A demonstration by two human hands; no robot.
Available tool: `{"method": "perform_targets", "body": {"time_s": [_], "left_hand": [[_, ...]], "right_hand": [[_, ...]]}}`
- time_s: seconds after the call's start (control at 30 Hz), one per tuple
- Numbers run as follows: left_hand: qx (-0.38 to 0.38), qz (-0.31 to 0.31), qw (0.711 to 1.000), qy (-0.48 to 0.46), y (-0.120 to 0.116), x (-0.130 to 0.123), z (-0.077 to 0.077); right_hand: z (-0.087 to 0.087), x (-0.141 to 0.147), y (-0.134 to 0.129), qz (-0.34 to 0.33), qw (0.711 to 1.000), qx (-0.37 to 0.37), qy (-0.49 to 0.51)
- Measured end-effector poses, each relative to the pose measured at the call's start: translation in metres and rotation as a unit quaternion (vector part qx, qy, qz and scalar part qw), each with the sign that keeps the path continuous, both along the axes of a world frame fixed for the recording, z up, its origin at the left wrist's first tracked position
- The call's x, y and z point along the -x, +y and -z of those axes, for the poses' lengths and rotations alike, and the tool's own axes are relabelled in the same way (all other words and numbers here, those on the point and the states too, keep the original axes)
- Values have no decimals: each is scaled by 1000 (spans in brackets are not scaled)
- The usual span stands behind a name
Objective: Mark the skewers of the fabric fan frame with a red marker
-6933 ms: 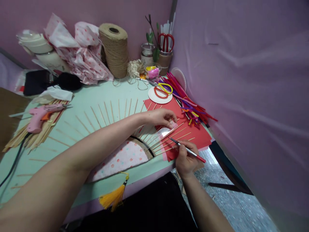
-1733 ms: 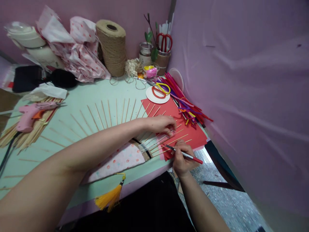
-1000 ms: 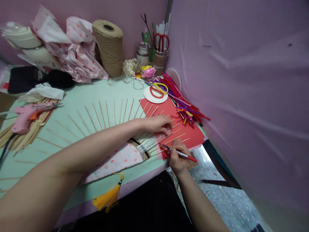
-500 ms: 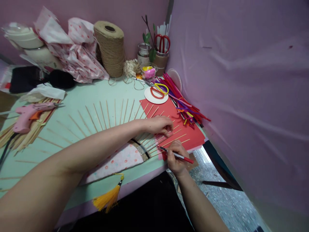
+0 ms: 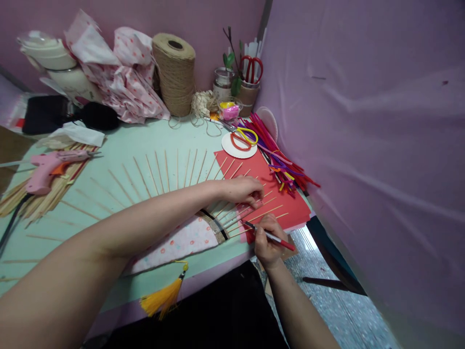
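Observation:
A fan-shaped piece lies on the table, with a white base of red-patterned cloth [image 5: 185, 242] and thin wooden sticks [image 5: 141, 175] spreading from its curved edge. My left arm reaches across it. The curled fingers of my left hand [image 5: 242, 190] press on a clear, ruler-like strip [image 5: 250, 209] lying along the right-hand sticks. In my right hand [image 5: 269, 245] is a pen [image 5: 279, 240] with a red end, its dark tip beside the strip over the red paper [image 5: 296, 215]. A yellow tassel [image 5: 163, 296] hangs at the table's front edge.
A pink glue gun [image 5: 43, 169] rests on a pile of sticks at the left. Behind stand a twine spool [image 5: 175, 75], crumpled dotted cloth [image 5: 132, 92] and a bottle [image 5: 70, 72]. Scissors [image 5: 247, 134] lie on a white disc, near pipe cleaners [image 5: 276, 155].
The whole view has shifted slightly, so things appear a little further right. Both hands keep nearly the same places on the strip and pen.

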State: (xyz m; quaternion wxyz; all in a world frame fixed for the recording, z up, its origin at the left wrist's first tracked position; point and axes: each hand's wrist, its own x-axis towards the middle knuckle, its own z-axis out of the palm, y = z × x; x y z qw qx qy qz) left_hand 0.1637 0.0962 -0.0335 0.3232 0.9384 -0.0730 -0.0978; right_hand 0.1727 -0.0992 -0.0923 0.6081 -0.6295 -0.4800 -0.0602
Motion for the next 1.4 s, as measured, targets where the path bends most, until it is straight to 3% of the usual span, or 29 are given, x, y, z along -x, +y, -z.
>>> {"method": "perform_targets", "body": {"time_s": [1.4], "left_hand": [[-17,0,1000,-10,0,0,0]], "right_hand": [[0,0,0,6,1000,16,2]]}}
